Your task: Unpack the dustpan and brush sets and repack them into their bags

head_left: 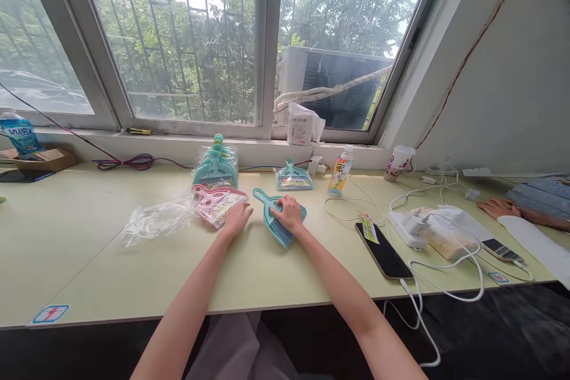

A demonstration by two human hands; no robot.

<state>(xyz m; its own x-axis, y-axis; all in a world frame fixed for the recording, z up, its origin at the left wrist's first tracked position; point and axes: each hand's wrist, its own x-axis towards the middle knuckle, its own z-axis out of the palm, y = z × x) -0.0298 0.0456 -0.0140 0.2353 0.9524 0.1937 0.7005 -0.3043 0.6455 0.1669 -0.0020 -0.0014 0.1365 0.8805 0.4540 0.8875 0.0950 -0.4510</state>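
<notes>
My left hand (237, 219) lies over the right edge of a pink dustpan set (214, 202) in clear wrapping, its fingers stretched out. A crumpled clear plastic bag (155, 221) adjoins that set on the left. My right hand (288, 212) is closed around the middle of a teal dustpan-and-brush set (270, 227), whose handle points to the far left; the palm hides part of the brush. Behind the pink set is a row of several wrapped teal dustpan sets (215, 171). Another wrapped teal set (294, 179) rests near the window sill.
A drink bottle (341, 172), a phone (383, 250), a power strip (407, 231) and tangled white cables lie to the right. Another person's hand (499, 209) rests on the table (133, 282) at far right. A blue bottle (20, 133) stands in a cardboard box at far left.
</notes>
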